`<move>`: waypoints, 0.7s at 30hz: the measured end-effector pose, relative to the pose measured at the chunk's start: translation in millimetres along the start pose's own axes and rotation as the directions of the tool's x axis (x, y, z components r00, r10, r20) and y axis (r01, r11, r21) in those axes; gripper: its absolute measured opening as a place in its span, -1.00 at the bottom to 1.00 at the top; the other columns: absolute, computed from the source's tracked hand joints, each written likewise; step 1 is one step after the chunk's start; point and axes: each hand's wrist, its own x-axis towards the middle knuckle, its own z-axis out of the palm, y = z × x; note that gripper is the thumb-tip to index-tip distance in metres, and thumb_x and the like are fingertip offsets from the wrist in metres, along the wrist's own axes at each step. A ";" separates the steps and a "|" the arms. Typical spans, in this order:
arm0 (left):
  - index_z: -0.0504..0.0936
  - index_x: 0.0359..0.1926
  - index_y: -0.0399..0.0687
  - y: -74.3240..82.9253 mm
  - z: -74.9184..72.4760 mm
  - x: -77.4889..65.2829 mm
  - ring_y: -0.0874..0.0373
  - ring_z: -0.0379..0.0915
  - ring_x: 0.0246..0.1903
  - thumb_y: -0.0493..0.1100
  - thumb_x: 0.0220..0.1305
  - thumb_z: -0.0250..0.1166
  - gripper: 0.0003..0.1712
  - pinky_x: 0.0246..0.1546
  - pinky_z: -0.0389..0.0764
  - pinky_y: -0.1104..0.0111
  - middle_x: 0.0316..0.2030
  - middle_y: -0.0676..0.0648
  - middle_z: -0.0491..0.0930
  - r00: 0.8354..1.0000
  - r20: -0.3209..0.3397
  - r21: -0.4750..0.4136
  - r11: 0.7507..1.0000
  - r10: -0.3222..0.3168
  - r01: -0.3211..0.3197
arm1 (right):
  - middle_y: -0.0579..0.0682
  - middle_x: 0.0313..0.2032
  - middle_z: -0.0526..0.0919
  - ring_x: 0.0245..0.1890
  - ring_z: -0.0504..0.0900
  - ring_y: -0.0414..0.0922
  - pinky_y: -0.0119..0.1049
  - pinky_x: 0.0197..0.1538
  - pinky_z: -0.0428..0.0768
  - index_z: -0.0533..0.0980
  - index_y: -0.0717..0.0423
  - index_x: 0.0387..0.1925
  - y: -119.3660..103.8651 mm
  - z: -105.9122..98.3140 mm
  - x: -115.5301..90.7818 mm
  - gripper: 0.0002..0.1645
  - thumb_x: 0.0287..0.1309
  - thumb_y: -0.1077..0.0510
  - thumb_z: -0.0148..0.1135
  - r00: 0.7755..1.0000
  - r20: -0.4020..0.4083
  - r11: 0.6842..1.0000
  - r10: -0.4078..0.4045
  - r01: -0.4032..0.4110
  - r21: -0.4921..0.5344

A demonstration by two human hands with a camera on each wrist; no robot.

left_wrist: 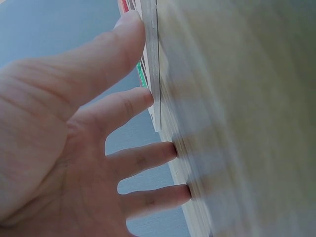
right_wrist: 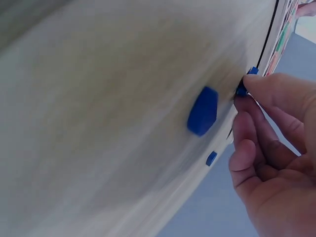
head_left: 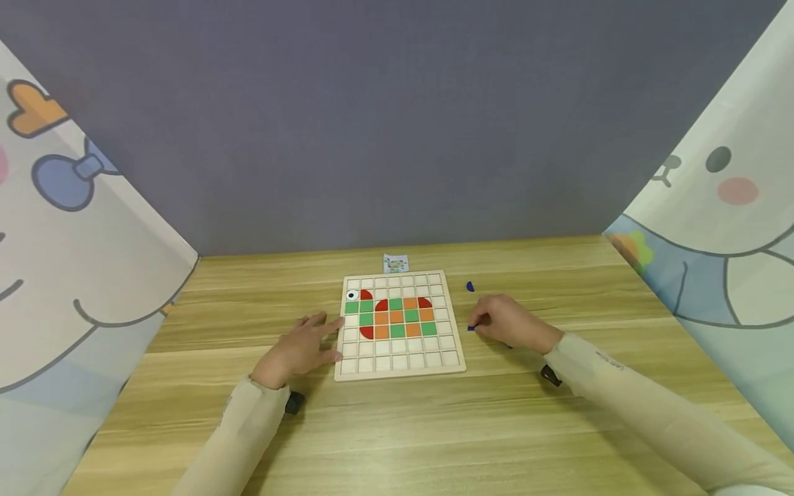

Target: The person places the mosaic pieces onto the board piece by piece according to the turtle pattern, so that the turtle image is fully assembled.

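My left hand [head_left: 300,350] lies by the left edge of a wooden grid board [head_left: 397,359], its fingers spread. In the left wrist view the thumb and index finger touch the board's edge, while other fingertips rest on the table. Red, green and orange tiles [head_left: 397,317] and a white eye tile [head_left: 352,295] fill some of the squares. To the right of the board, my right hand [head_left: 509,322] pinches a small blue piece [right_wrist: 242,88] between thumb and fingers at the tabletop. Another blue piece [right_wrist: 202,111] lies near that hand, with a further blue piece [head_left: 470,286] farther back.
A small printed card [head_left: 395,264] lies behind the board. The wood-grain table [head_left: 409,441] meets a grey panel [head_left: 397,138] at the back. Cartoon-printed panels [head_left: 112,241] stand at both sides.
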 end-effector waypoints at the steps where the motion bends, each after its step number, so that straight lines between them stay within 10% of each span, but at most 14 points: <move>1: 0.21 0.42 0.01 -0.1 -0.1 0.0 -0.51 -0.10 0.27 0.02 0.22 0.30 -0.21 -0.08 0.14 -0.46 0.37 -0.38 0.03 1.000 0.000 0.001 1.000 0.000 0.000 | -0.20 -0.37 0.59 -0.35 0.53 -0.25 -0.35 -0.30 0.54 0.66 0.00 -0.39 -2.1 0.7 1.3 -0.81 0.01 0.36 0.36 1.000 -0.010 1.000 -0.007 0.007 0.000; 21: 0.21 0.42 0.03 1.9 -0.3 0.3 -0.49 -0.09 0.27 0.03 0.23 0.29 -0.21 -0.07 0.14 -0.46 0.38 -0.36 0.03 1.000 -0.002 0.010 1.000 -0.015 0.015 | -0.20 -0.43 0.54 -0.41 0.51 -0.18 -0.37 -0.32 0.50 0.55 0.01 -0.42 -76.2 27.8 58.1 -0.85 -0.03 0.33 0.22 0.964 0.027 0.959 -0.265 0.261 0.110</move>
